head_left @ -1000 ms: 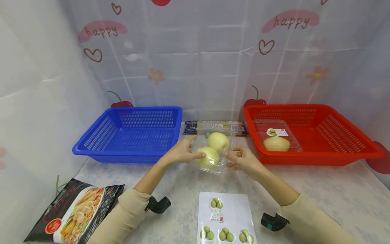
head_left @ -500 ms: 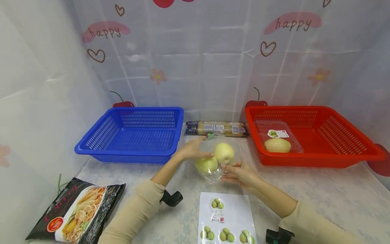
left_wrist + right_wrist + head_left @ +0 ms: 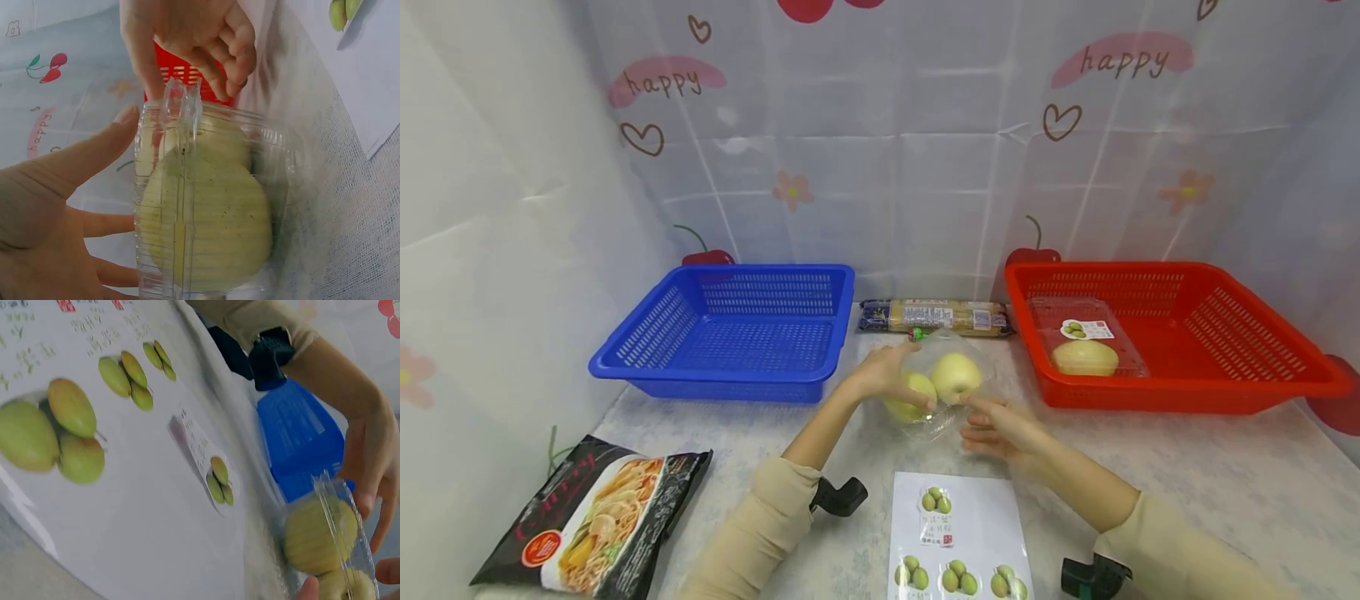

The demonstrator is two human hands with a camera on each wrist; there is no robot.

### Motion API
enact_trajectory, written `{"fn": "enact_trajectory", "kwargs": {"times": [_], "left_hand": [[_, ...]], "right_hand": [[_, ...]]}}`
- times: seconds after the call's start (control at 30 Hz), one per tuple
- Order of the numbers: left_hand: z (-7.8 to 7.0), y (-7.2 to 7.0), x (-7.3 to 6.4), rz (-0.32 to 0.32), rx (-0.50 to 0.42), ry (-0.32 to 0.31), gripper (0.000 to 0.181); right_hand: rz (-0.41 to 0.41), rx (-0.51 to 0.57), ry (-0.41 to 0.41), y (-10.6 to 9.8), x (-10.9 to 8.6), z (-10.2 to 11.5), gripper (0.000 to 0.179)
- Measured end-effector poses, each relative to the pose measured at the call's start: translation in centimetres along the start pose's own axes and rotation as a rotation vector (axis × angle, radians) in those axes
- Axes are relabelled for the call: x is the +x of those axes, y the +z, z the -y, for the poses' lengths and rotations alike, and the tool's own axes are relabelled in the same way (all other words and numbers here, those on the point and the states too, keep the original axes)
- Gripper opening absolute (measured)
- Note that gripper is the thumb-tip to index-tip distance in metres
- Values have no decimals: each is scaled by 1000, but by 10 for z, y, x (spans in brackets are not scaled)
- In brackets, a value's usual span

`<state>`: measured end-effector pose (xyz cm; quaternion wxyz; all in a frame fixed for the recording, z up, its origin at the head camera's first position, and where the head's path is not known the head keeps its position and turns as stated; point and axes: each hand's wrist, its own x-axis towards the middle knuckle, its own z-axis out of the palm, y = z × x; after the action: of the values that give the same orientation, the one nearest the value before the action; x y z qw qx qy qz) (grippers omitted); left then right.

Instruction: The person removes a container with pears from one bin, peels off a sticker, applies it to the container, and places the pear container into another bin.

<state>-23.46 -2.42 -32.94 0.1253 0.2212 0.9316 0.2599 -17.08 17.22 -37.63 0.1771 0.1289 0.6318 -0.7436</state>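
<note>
Hanging behind everything, a pale curtain [image 3: 880,200] printed with hearts, flowers and cherries backs the mottled desk [image 3: 838,558]. On the desk's right side sits a red basket [image 3: 1217,397]; on its left, a blue basket [image 3: 737,388]. Nearer the front left lies a black food bag [image 3: 602,525] picturing noodles. A white sheet [image 3: 985,512] lies front and middle, while a long packet [image 3: 936,317] stretches between the baskets. Just in front of that packet, between both hands, is the clear box [image 3: 951,343]; whether it rests fully on the desk is hard to tell. A labelled box [image 3: 1045,323] sits inside the red basket's left end. The left hand [image 3: 882,377] keeps a loose grip, fingers extended against the clear box's side. The right hand [image 3: 1009,429] has a relaxed grip beside the opposite edge, fingers slightly bent. Two pale fruits [image 3: 957,378] touch inside the clear box. Smallest, green-fruit labels [image 3: 958,577] dot the sheet.
</note>
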Motion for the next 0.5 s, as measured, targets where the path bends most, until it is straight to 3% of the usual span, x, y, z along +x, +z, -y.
{"fn": "enact_trajectory", "kwargs": {"times": [0.17,0.4,0.5], "left_hand": [[-7,5,-15,80,68,-22,111],[-14,20,-19,115,135,-113,121],[-15,21,-18,123,138,-123,122]], "right_hand": [[-97,14,-42,-15,12,8,89],[-130,49,-159,-20,30,11,75],[-135,48,-178,-21,34,11,67]]}}
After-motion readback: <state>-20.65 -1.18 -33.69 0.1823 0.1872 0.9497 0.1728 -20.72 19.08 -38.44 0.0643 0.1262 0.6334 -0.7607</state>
